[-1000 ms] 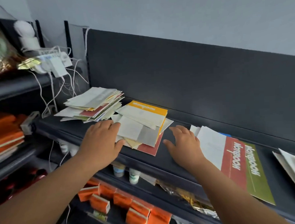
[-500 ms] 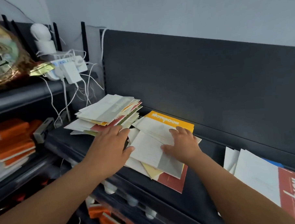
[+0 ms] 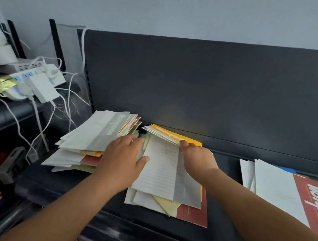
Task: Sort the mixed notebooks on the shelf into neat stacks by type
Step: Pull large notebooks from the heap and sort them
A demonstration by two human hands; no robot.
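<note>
Yellow notebook (image 3: pixel 170 135) pinched by right hand (image 3: pixel 198 159); left hand (image 3: pixel 121 163) touches lined notebook (image 3: pixel 159 173).

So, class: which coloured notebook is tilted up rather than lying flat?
The yellow-orange notebook in the middle pile: the right hand grips its edge, while the red notebooks lie flat.

White power strip (image 3: pixel 57 76) with plugged adapter (image 3: pixel 43 88) upper left; white cables (image 3: pixel 38 122) dangling; gold foil packet (image 3: pixel 1 85) beside strip.
</note>
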